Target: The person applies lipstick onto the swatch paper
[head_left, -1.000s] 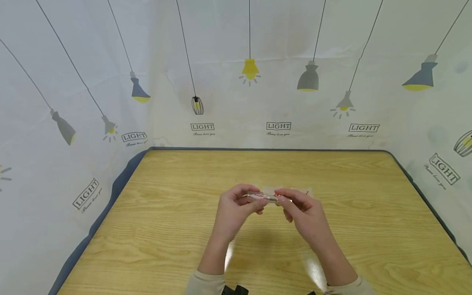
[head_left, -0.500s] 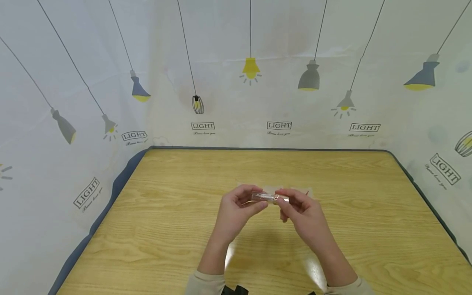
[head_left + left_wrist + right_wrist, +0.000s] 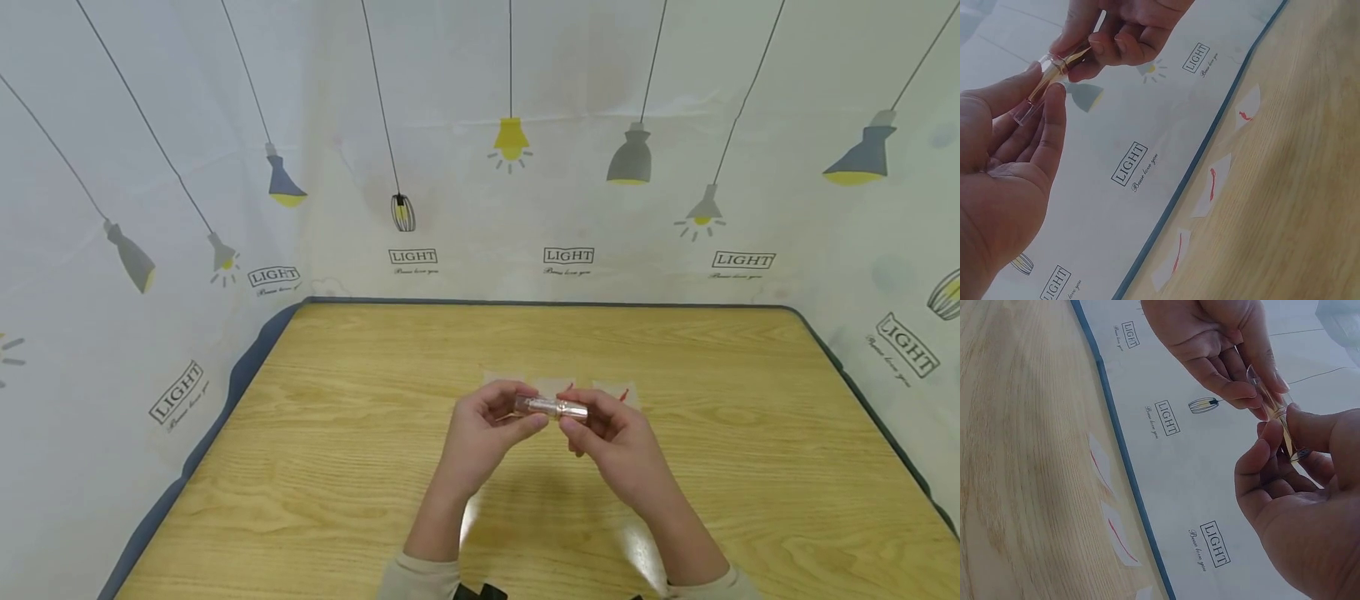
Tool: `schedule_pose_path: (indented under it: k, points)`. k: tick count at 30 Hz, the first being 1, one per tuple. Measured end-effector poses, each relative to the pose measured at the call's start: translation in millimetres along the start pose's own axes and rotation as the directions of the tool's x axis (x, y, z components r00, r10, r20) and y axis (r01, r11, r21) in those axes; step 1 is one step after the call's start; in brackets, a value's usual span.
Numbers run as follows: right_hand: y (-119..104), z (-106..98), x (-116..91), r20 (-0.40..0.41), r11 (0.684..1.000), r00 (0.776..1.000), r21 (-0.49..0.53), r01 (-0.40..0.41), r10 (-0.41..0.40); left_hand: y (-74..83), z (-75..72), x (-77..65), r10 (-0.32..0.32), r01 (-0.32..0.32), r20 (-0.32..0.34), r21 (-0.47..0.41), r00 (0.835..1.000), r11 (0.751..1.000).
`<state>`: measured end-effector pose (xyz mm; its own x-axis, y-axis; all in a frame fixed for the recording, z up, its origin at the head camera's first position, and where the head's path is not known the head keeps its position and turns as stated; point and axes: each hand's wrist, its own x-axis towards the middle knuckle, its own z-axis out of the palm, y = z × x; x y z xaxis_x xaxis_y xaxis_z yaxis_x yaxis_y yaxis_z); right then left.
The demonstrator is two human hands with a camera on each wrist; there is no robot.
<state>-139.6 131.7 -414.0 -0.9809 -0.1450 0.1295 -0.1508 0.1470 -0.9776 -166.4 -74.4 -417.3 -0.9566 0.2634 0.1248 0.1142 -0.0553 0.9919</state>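
Both hands hold one lipstick tube level above the table, in front of the body. The left hand pinches its clear cap between thumb and fingers. From the other side, the right hand pinches the shiny gold base. Cap and base meet end to end in one line, with the fingertips of both hands close together at the joint. In the right wrist view, the right fingers curl round the base and partly hide it.
Three white paper slips with red streaks lie in a row on the wood-grain table, just beyond the hands. A white curtain printed with lamps encloses the back and sides.
The hands have drawn slightly closer, and the cap and base now span a shorter length. More of the gold base shows at the right fingertips.
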Motion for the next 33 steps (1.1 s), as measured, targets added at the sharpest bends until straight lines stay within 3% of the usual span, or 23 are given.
schedule_pose_path:
  k: [13,20,28,33]
  points:
    - [2,4,-2,-0.059,0.999,0.998,0.036,-0.005,0.007,-8.9,9.6,2.0,-0.012,0.012,-0.043,-0.001,0.999,1.000]
    - [3,3,-1,-0.070,0.998,0.996,0.034,-0.057,0.059,-10.3,10.5,2.3,-0.033,0.034,-0.031,0.012,0.999,0.999]
    - [10,1,-1,-0.064,0.997,0.996,-0.030,-0.070,0.068,-10.6,9.6,5.2,0.027,-0.027,-0.012,0.061,1.000,0.998]
    - [9,0,-1,-0.052,0.995,0.997,-0.075,-0.068,0.064,-12.6,9.5,6.3,0.032,-0.031,-0.021,0.040,0.999,0.999]
